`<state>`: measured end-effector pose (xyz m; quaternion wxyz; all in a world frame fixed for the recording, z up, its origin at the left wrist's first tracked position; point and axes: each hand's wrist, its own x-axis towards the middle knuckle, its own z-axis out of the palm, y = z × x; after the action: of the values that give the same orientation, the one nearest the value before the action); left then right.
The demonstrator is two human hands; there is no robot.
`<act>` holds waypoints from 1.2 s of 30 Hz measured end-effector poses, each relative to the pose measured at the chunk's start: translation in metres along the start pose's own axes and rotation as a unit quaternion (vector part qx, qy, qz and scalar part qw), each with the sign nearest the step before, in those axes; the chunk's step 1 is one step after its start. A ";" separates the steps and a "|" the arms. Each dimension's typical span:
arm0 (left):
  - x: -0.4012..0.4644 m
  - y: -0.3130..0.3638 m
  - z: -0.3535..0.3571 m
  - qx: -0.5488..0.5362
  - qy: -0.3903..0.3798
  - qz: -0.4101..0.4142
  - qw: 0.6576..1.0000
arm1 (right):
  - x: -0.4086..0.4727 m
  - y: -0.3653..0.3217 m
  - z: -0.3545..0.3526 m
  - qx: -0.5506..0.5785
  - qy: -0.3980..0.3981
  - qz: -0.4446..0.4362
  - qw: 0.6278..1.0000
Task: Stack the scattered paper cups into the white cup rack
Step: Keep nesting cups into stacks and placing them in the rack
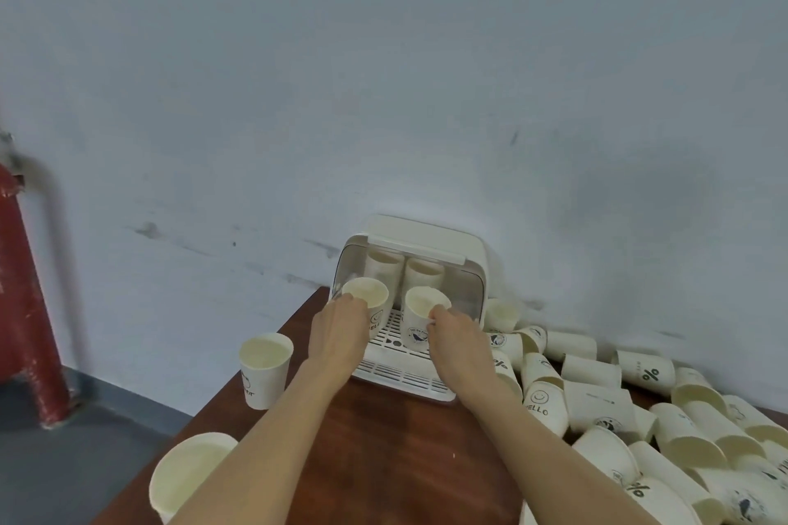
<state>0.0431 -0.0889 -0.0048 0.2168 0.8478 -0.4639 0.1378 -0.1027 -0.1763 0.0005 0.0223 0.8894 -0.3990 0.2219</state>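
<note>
Pale blue-grey wall (383, 77), scuffed low down, fills the background, and a red pipe (25, 290) is seen at the far left above a grey floor (85, 439). A dark brown wooden tabletop (383, 460) is set against the wall.

On it a white cup rack (409, 311) is placed with its cover raised; two cups are seen at the back, behind the clear cover, and a slotted tray forms its base. An upright cup (369, 303) at the rack's front left is pinched at the rim by the left hand (339, 337); part of "HELLO" under a smiley can be read on it. A second upright cup (420, 322), printed with a round whale emblem, is gripped at the rim by the right hand (458, 347) on the tray.

To the right a heap of cups (639, 418) is scattered on its sides; "HELLO" with a smiley and "%" marks are legible. Two more cups are left upright on the left: one (265, 369) near the edge, one (187, 477) nearest the camera. Other print is too blurred to read.
</note>
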 end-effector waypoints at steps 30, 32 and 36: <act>0.007 -0.017 0.040 0.008 -0.070 0.028 0.997 | -0.015 -0.007 0.043 -0.054 -0.034 -0.044 0.997; 0.006 -0.015 0.038 0.014 -0.071 0.025 0.997 | -0.015 -0.007 0.042 -0.056 -0.034 -0.042 0.997; 0.003 -0.012 0.035 0.009 -0.066 0.021 0.998 | -0.015 -0.008 0.040 -0.064 -0.035 -0.043 0.996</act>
<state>0.0562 -0.1022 -0.0366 0.1749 0.8473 -0.4934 0.0901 -0.0908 -0.1691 -0.0410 0.0746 0.9098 -0.3744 0.1630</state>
